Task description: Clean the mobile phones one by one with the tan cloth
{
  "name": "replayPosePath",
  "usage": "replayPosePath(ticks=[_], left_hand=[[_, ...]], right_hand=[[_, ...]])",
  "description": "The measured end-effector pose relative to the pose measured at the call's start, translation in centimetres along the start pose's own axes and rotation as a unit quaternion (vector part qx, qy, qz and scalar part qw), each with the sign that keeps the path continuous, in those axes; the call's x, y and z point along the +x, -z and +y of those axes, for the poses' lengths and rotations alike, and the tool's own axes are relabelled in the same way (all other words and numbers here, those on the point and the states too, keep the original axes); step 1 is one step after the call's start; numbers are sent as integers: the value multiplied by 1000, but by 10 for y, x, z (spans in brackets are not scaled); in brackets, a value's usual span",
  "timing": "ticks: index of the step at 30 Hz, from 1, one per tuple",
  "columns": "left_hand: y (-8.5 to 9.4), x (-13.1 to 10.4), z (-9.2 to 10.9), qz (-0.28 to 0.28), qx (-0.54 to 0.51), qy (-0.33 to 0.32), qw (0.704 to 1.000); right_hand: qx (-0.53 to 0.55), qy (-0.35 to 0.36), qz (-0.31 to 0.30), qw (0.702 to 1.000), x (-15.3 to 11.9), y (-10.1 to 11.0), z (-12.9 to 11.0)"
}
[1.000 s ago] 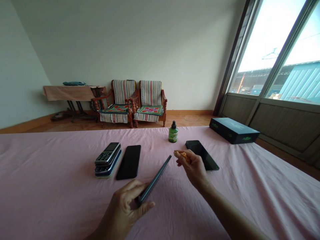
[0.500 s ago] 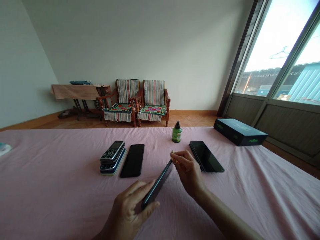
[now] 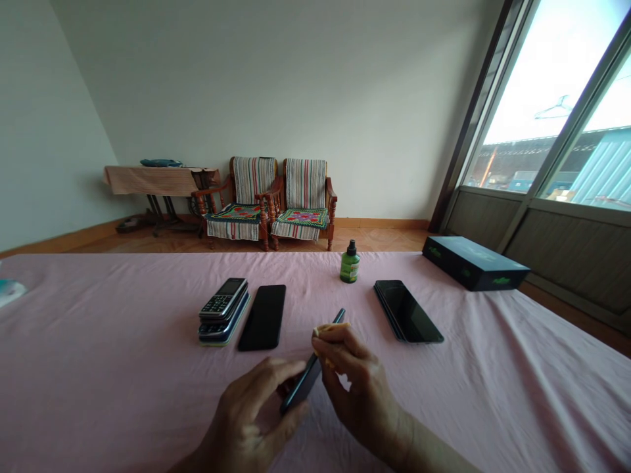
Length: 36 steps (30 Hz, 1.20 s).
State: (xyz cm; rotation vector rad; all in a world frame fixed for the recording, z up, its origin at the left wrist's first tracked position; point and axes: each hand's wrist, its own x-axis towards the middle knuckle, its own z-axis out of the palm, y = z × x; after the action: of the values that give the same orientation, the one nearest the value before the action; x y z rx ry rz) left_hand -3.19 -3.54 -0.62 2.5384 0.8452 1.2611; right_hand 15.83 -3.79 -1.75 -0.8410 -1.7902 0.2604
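Note:
Tilted on its edge, a dark smartphone (image 3: 302, 387) is gripped near its lower end by my left hand (image 3: 249, 407), fingers and thumb on either side. My right hand (image 3: 362, 384) is closed round a small yellowish cloth (image 3: 317, 331), which sits against the phone's upper edge about midway along. Most of the cloth is hidden by the fingers. Left of the hands, another black smartphone (image 3: 262, 317) lies flat beside a stack of phones topped by a keypad phone (image 3: 225, 299). On the right lie stacked dark smartphones (image 3: 409, 312).
A green spray bottle (image 3: 350, 264) stands beyond the hands on the pink sheet (image 3: 148, 401). At the far right edge sits a black box (image 3: 476, 263). Two wooden chairs (image 3: 302, 187) and a cloth-covered table (image 3: 150, 180) are against the far wall.
My right hand has moved down and left along the phone, from its far tip to about its middle, with the cloth. My left hand still holds the lower end.

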Motion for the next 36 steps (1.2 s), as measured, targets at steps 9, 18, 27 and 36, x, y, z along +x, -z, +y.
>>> replayPosePath(ticks=[9,18,27,36], left_hand=[[9,-2,-5,-25,0,-72,997],[3,-3,-4,-26,-27,-63,997],[0,2,-1,12,-27,-53,998],[0,3,2,16,-35,-102,994]], right_hand=[[-72,-39,42,996,19,23,42],[-57,-20,38,997,15,22,42],[5,21,-18,1000,-3,-2,-6],[21,75,-38,996,-5,2,-14]])
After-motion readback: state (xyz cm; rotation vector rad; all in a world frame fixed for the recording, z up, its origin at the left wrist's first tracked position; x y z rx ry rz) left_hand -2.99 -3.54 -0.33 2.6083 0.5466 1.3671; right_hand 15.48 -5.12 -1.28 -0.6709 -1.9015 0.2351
